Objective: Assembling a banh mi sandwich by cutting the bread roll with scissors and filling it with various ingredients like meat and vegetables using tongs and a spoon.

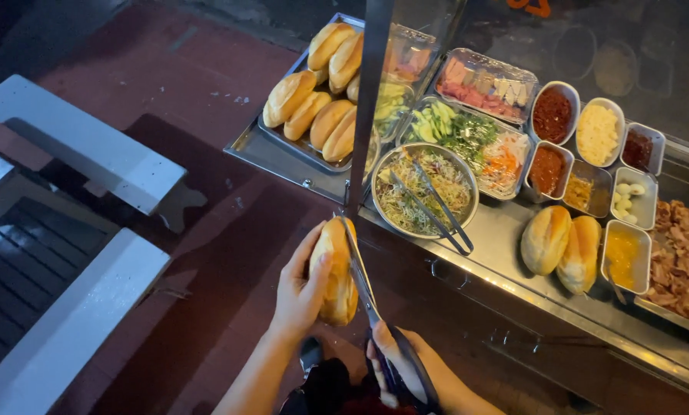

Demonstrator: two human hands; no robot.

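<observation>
The left hand [302, 288] has a closed grip round a bread roll [335, 270] held just near of the bench [506, 253], while the right hand [402, 369] clasps scissors [363, 288] whose blades run along its side, the cut apparently just begun and the roll unfilled.

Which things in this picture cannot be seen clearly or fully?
- Head view: the right hand is partly covered by the scissors handles and cut by the bottom edge.
- The cut in the bread roll is hidden behind the blade; its depth is unclear.
- The meat tray is cut off by the right edge.
- The dishes behind the glass at top right are too dark to identify.
- The left hand hides the roll's near side.
</observation>
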